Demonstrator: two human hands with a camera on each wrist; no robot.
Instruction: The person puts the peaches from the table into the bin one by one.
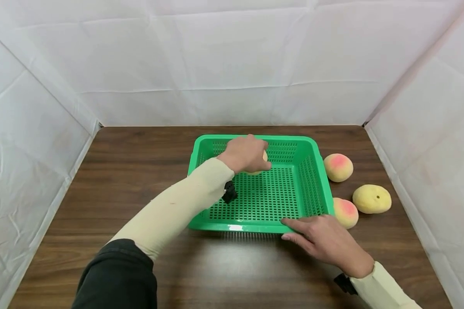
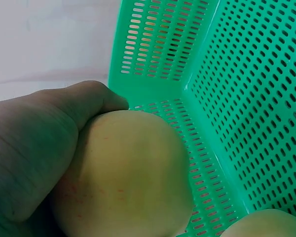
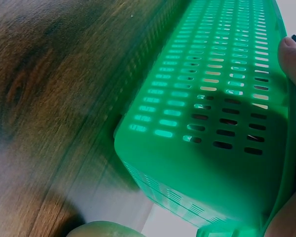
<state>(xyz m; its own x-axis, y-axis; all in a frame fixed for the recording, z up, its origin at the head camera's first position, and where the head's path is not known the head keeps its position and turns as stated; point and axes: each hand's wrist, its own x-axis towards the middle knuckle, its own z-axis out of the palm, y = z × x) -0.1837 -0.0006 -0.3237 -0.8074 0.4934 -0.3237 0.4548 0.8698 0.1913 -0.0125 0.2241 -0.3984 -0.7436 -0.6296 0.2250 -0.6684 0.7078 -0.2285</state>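
My left hand (image 1: 247, 153) reaches into the green plastic basket (image 1: 325, 189) and grips a peach (image 2: 133, 173) near its back left. The hand covers most of that peach in the head view. A second pale fruit (image 2: 266, 226) shows at the lower edge of the left wrist view, inside the basket. At the front right corner, my right hand (image 1: 325, 238) holds the basket's rim, with the thumb (image 3: 292, 59) against the outer wall and a finger over the top.
Right of the basket lie a pink-and-yellow peach (image 1: 338, 168), another peach (image 1: 346, 213) close to the basket wall, and a yellow fruit with a dark dot (image 1: 372, 199). White cloth walls (image 1: 232, 64) stand around the brown wooden table (image 1: 131, 171).
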